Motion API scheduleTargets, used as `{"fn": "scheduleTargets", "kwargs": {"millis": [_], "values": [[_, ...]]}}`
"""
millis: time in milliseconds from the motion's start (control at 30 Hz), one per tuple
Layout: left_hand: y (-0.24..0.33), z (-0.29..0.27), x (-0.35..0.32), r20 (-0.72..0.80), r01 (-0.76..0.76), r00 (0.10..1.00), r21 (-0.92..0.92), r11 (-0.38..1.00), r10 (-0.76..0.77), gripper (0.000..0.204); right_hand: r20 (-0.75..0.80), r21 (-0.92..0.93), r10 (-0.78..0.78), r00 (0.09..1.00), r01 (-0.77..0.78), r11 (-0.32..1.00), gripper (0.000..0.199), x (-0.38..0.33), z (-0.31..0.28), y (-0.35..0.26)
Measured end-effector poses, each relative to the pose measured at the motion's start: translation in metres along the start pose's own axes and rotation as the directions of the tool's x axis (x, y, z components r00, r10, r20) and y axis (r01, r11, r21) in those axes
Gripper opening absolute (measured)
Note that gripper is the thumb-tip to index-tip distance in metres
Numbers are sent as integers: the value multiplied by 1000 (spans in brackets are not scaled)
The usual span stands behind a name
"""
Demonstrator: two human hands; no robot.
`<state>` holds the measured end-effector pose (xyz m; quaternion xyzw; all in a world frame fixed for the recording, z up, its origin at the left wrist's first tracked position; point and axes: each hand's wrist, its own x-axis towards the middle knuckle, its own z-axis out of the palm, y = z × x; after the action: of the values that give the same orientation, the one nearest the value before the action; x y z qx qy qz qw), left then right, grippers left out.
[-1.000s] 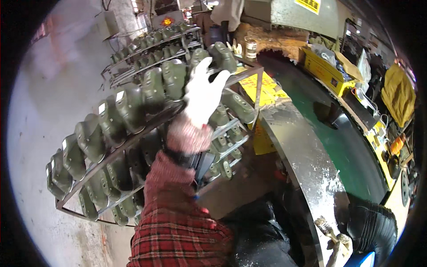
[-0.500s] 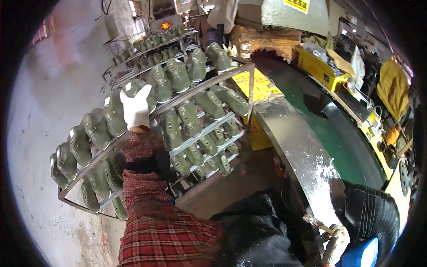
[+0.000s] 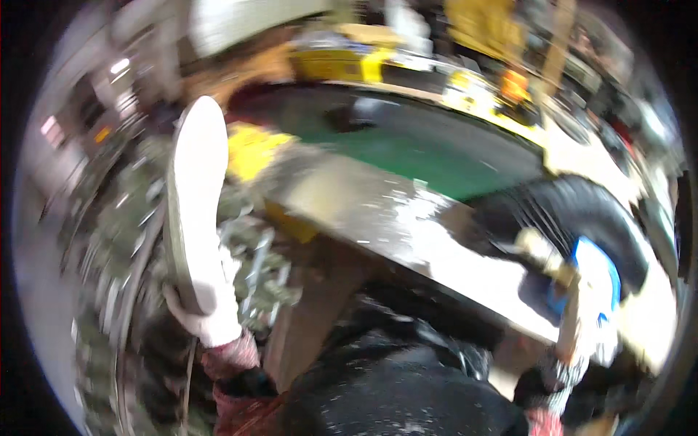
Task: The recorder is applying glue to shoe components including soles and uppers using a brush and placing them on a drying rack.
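Note:
My left hand [image 3: 218, 325], in a white glove, grips an olive-green shoe [image 3: 174, 232] by one end. The shoe stands upright with its long white sole [image 3: 200, 182] facing me. On the right, my right hand [image 3: 579, 327] is closed around a brush [image 3: 544, 251] with pale bristles. Its bristle end points up and left, next to a blue container [image 3: 600, 272]. Motion smears the brush and the fingers, so whether the brush touches the container is unclear.
A metal rack holding several olive-green shoes [image 3: 123, 218] stands blurred on the left. A metal ledge [image 3: 349, 192] with white smears runs along a green surface [image 3: 407, 156]. A black ribbed duct [image 3: 582, 203] curves at the right; a yellow box [image 3: 327, 64] sits behind.
My view has swung right. My left hand, earlier reaching to the shoes on the rack, now holds one shoe away from it. My right hand has come up with the brush beside the blue container.

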<state>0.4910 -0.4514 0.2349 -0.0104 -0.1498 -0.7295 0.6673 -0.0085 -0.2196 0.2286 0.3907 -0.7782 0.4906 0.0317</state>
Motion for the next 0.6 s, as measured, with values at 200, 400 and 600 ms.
{"fn": "scheduleTargets", "kwargs": {"millis": [200, 400, 600], "values": [[-140, -57, 27, -134, 558, 830, 206, 804, -541, 73, -462, -122, -100, 881, 48, 991, 29, 15, -79, 36], [-200, -93, 7, -234, 783, 605, 0, 622, -761, 75, -317, -183, 166, 934, -232, 955, 28, 31, -88, 69], [-159, -92, -31, -411, 924, 181, -241, 297, -894, 93, -381, 98, 246, 891, -226, 969, 27, 13, -95, 61]]}}
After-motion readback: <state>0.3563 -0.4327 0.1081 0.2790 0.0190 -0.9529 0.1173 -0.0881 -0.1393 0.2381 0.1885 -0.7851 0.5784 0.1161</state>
